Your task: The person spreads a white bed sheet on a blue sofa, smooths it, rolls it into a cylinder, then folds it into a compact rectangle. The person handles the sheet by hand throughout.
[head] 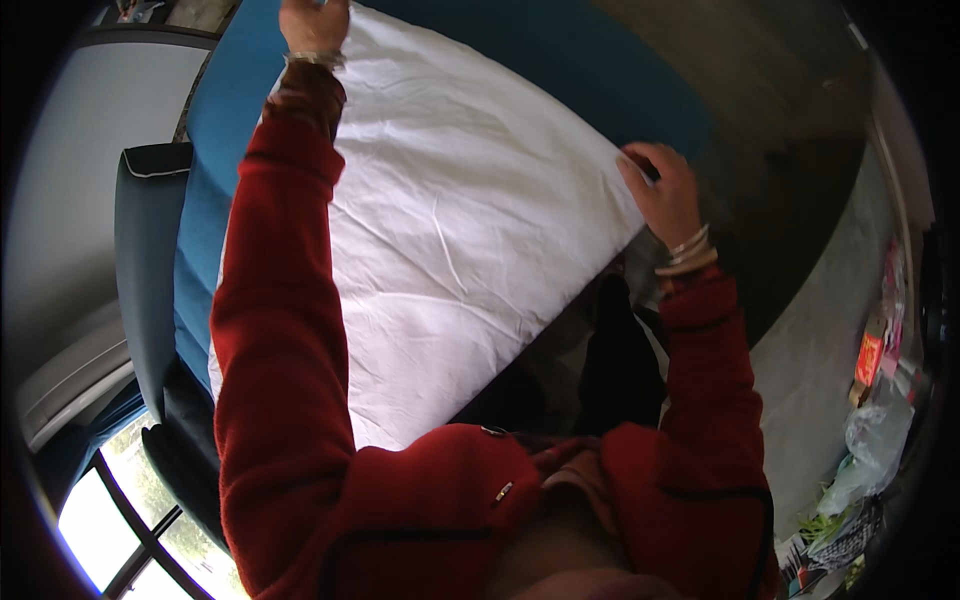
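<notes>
A wrinkled white cloth, perhaps a quilt or its cover [450, 225], lies spread out in front of me over a blue fabric-covered bed or couch [630, 67]. My right hand [667, 191] is at the cloth's right corner, thumb over its edge and fingertips pinched together there. At the top rim of the view, my left hand [315, 26] reaches to the cloth's far left side. Its fingertips are cut off by the picture's edge, so its grip is hidden. The near edge of the cloth slants down towards my body.
A dark grey padded panel [150, 277] stands along the left of the blue surface. Beyond it are a pale flat surface [105, 150] and a window [142, 525]. At the right, plastic bags [877, 435] and a red packet [868, 358] lie along the floor's edge.
</notes>
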Demonstrator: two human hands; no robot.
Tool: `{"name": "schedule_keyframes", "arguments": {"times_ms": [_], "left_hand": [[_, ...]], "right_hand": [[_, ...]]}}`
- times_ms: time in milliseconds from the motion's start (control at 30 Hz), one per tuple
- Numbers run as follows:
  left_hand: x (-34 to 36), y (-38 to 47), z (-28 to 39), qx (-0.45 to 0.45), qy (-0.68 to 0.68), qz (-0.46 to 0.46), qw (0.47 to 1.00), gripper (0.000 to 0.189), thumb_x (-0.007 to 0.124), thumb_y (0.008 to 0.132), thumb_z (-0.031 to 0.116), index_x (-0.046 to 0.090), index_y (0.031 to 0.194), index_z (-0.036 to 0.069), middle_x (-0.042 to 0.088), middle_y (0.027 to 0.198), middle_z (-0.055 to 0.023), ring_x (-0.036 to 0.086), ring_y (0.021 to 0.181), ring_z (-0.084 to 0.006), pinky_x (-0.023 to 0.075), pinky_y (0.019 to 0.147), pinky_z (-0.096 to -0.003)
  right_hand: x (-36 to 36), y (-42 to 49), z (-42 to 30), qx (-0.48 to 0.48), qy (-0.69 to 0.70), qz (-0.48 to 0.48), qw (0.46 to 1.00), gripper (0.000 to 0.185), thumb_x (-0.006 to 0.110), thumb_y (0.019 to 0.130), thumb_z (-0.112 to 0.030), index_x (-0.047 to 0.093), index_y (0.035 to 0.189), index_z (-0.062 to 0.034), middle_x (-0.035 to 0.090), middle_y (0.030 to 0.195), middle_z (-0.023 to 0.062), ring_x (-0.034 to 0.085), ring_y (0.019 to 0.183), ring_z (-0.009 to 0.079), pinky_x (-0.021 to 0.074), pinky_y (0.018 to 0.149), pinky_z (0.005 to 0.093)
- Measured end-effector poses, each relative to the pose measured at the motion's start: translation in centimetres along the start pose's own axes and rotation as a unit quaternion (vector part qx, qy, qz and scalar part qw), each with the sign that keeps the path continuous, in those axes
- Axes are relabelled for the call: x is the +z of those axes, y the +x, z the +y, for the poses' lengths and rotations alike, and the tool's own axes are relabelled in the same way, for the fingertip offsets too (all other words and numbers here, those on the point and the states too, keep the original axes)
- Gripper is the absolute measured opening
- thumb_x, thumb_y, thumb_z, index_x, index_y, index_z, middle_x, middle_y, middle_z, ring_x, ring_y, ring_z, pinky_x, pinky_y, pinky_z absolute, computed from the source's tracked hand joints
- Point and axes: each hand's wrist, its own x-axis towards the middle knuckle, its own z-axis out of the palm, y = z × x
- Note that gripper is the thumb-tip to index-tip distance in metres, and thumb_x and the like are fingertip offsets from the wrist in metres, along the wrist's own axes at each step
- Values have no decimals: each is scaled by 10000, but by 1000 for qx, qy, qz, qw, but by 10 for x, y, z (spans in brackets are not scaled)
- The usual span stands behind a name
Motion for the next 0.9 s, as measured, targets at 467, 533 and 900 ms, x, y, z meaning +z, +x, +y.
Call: {"name": "schedule_keyframes", "arguments": {"times_ms": [467, 533, 900], "left_hand": [[-318, -448, 92, -26, 240, 94, 966, 80, 615, 811, -16, 659, 871, 13, 672, 836, -119, 651, 712, -235, 514, 656, -292], [-390, -524, 88, -154, 339, 201, 906, 64, 622, 821, 41, 668, 864, 31, 673, 809, -115, 653, 693, -242, 518, 636, -306], [-624, -891, 62, -687, 268, 349, 578, 438, 487, 871, 328, 644, 1079, -24, 655, 1089, -197, 604, 1054, -356, 438, 928, -390]], "right_hand": [[-13, 13, 43, 133, 38, -207, 969, 294, 669, 851, -281, 679, 873, 12, 604, 778, -23, 487, 722, 82, 405, 663, 268], [-9, 21, 59, 216, 95, -215, 948, 313, 675, 845, -278, 691, 918, 26, 647, 828, 10, 522, 759, 87, 426, 699, 268], [-14, 80, 125, 84, -198, -210, 954, 519, 562, 886, -446, 663, 1010, 48, 673, 976, 206, 575, 862, 232, 437, 822, 378]]}}
